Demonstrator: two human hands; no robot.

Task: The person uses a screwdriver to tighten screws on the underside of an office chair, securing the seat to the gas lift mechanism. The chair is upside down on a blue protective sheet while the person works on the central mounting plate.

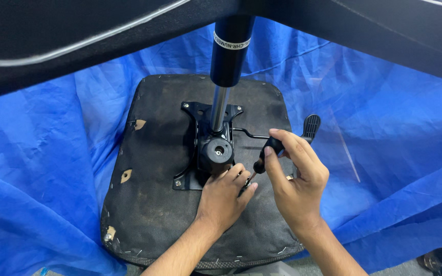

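An upturned office chair seat [154, 199], covered in dusty black fabric, lies on a blue tarp. A black metal mechanism plate [200, 110] is bolted to its middle, with a round black knob [216, 152] and a gas cylinder [228, 56] rising from it. My right hand [295, 179] grips a black-handled screwdriver [267, 153] whose tip points down at the plate's near right corner. My left hand [226, 194] rests on the seat at that corner, fingers pinched around the screwdriver's tip. The screw itself is hidden by my fingers.
A black lever with a ribbed paddle end [311, 125] sticks out to the right of the mechanism. Crumpled blue tarp [42, 168] surrounds the seat. Dark chair base arms [78, 36] cross the top of the view. Staples and small tears mark the fabric's edge.
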